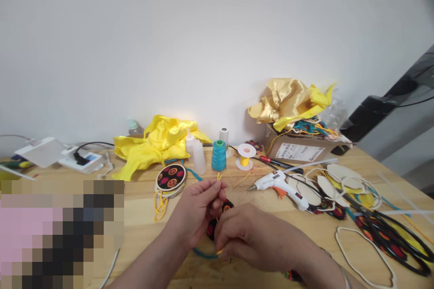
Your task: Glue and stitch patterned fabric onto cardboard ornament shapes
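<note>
My left hand (200, 205) is closed in a pinch, with the looped end of a thin yellow cord (219, 175) showing above its fingertips. Lower and to the right, my right hand (252, 235) is also closed, fingers curled down, and a bit of the same-coloured cord pokes out at its fingertips. Between and beneath the hands lies a dark fabric piece (210, 229) with a bright pattern, mostly covered by them. A teal cord (205, 254) curves out on the table below. Whether the yellow cord runs unbroken from hand to hand is hidden.
Behind the hands stand a teal thread cone (219, 157), a yellow cord spool (244, 157) and squeeze bottles (199, 158). Rightward lie a glue gun (281, 185), black-handled scissors (400, 239) and wooden outlines (366, 257). Patterned discs (171, 178), yellow satin (162, 140) and a cardboard box (294, 149) surround these.
</note>
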{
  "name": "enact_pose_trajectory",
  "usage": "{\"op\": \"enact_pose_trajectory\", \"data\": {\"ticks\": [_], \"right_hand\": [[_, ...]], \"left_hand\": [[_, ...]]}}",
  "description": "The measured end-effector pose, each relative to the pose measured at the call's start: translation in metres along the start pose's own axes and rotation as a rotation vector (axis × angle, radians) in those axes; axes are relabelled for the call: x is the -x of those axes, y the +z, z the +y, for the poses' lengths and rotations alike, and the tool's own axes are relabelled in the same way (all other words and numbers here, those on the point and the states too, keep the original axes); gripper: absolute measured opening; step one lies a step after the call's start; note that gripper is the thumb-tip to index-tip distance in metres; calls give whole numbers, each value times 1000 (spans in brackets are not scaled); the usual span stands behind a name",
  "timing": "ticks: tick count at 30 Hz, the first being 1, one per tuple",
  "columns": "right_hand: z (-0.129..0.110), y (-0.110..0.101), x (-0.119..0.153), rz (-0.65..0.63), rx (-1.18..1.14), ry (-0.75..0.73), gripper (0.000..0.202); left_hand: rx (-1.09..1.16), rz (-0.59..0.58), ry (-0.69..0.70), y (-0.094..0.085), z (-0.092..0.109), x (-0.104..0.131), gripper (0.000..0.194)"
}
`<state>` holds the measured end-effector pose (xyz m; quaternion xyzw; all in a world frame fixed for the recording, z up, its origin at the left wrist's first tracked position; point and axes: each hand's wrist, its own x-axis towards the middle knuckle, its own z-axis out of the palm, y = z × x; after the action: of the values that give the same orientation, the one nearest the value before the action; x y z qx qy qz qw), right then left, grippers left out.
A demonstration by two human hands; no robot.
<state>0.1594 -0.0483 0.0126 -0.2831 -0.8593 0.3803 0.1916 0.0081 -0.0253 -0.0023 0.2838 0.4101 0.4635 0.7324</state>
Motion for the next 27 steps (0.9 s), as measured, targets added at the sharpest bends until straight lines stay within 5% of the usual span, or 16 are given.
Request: {"op": "enact_pose_trajectory", "data": {"ticks": [3, 7, 9, 14, 19, 27], "right_hand": [[0, -8, 0, 127, -138, 2, 10], [13, -18, -4, 639, -134, 183, 19], [22, -20, -7, 787, -81, 219, 10], [29, -18, -11, 714, -88, 153, 20], [25, -14, -11, 637, -117, 190, 6], [30, -20, -10, 729, -164, 298, 15]], "left_hand": [[-63, -5, 47, 1, -1, 0, 15], [-191, -39, 108, 2, -3, 1, 18], [-253, -60, 120, 2, -4, 2, 19], [-418, -89, 150, 7, -5, 7, 23], [-501, -99, 118, 10, -6, 10, 26], [-272, -169, -79, 4, -6, 5, 25]]}}
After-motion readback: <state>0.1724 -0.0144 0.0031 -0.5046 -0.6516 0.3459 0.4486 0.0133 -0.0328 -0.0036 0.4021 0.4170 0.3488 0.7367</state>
